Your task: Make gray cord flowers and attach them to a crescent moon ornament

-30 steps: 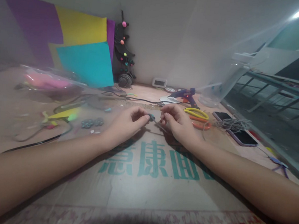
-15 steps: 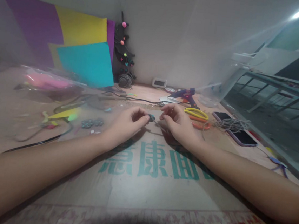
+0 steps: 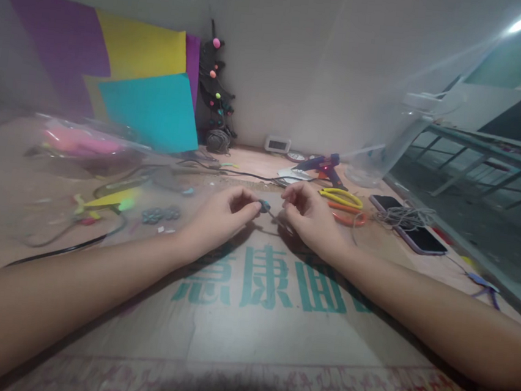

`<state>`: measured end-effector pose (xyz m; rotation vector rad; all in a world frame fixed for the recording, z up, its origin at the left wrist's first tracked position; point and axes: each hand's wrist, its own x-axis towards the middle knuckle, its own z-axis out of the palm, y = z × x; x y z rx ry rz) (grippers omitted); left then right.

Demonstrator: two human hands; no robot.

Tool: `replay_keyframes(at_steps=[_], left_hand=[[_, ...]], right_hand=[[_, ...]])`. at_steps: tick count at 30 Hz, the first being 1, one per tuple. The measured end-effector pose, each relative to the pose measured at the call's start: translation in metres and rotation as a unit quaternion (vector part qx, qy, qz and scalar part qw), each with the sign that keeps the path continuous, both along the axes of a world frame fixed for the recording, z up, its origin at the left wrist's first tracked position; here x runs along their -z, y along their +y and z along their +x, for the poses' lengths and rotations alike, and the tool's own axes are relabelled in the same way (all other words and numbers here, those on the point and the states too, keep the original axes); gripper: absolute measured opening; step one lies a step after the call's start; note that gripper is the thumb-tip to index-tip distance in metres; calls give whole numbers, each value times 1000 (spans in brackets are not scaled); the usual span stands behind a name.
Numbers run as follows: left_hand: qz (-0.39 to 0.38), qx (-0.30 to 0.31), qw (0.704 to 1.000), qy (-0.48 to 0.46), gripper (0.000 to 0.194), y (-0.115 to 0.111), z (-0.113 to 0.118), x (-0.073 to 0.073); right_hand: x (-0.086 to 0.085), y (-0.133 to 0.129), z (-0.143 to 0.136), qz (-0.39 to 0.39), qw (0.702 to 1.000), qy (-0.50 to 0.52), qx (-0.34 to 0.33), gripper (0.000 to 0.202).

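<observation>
Between thumb and forefinger, my left hand (image 3: 224, 216) pinches a small dark teal piece (image 3: 264, 206) above the board's middle. A thin grey wire (image 3: 277, 220) runs from this piece toward my right hand (image 3: 311, 219), passing below its fingers. The fingers of my right hand are curled, with the thumb near the forefinger; whether they hold the wire is too small to tell. Beneath both hands lies a pale board (image 3: 223, 339) with green printed characters. Several similar grey-teal pieces (image 3: 160, 215) lie left of my left wrist.
A glue gun (image 3: 325, 167), yellow-handled (image 3: 341, 197) and orange-handled (image 3: 348, 216) tools and two phones (image 3: 422, 240) under grey cord lie right. A clear jug (image 3: 379, 151) stands behind. Left are a pink plastic bag (image 3: 84, 141) and black cable (image 3: 66, 252). Coloured sheets (image 3: 149, 111) lean behind.
My right hand has shifted very slightly to the right, away from the small piece. My left hand keeps its pinch almost in the same place.
</observation>
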<state>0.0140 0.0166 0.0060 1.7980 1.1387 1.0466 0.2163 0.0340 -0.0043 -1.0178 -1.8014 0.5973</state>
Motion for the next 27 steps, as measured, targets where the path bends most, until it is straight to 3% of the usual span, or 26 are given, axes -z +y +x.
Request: replay_keyframes(at_steps=[5, 13, 22, 27], left_hand=[[1, 2, 1000, 0, 14, 1, 1, 1], [8, -3, 1000, 6, 14, 1, 0, 2], [13, -1, 1000, 7, 12, 1, 1, 0], [15, -2, 1000, 1, 12, 0, 0, 0]], right_hand=[[-1, -2, 0, 7, 1000, -9, 5, 17], [0, -6, -3, -94, 992, 66, -44, 12], [1, -3, -1, -28, 996, 47, -74, 18], [2, -3, 0, -34, 996, 49, -63, 16]])
